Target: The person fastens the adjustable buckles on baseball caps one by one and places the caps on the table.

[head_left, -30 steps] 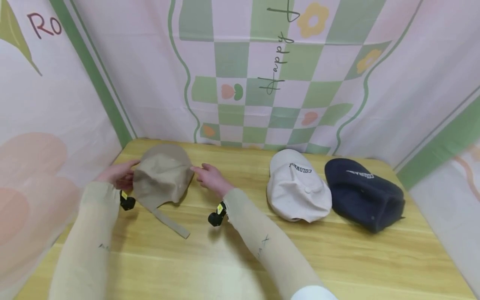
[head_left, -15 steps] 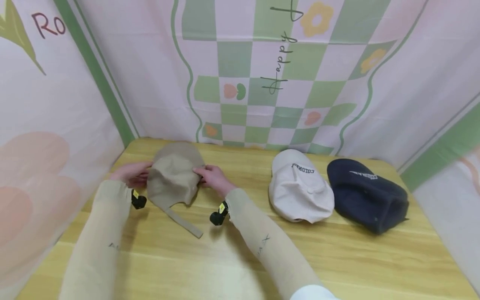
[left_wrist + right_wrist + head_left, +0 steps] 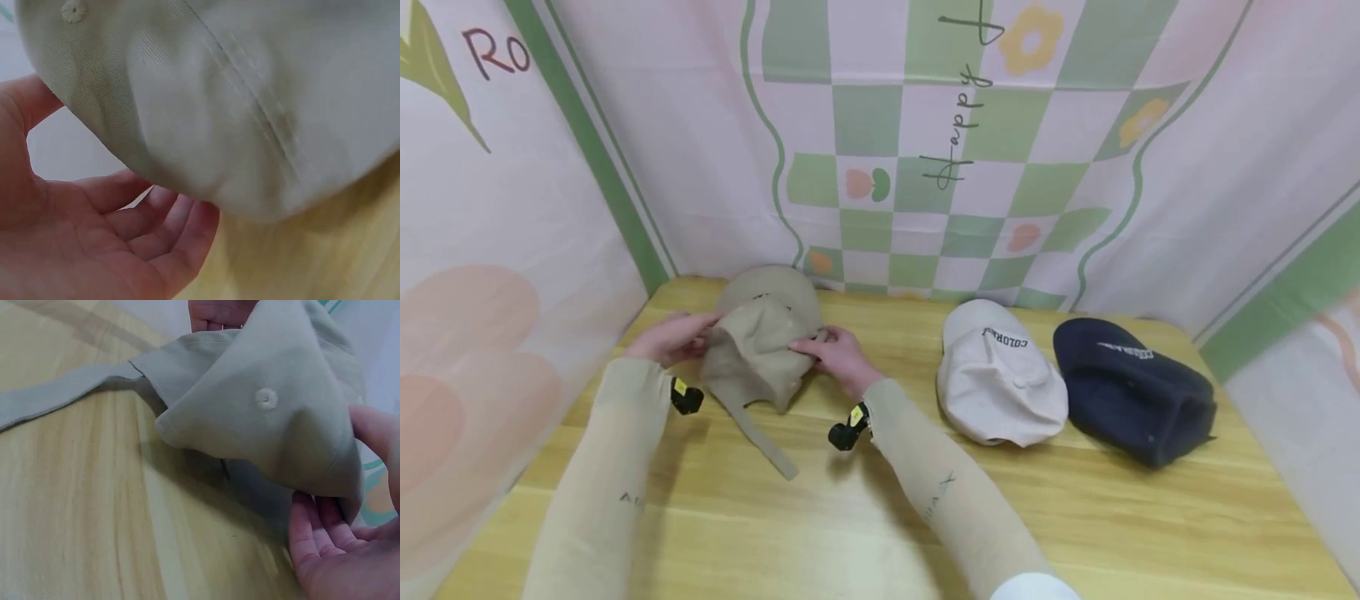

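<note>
A khaki baseball cap is at the left back of the table, its brim toward the back wall and its loose strap trailing forward. My left hand holds the cap's left side. In the left wrist view, the cap's cloth hides the tips of the thumb and some fingers. My right hand pinches the right side, thumb on top. The right wrist view shows the fingers under the cap's edge, which stands off the wood there.
To the right lie a white cap and a navy cap side by side, both with lettering on the front. A printed cloth hangs behind the wooden table. Cloth walls also enclose the sides.
The khaki cap has shifted right and a little toward the back; dark lettering now shows near its brim. My right hand, first at its edge, now pinches it. The other caps stay put.
</note>
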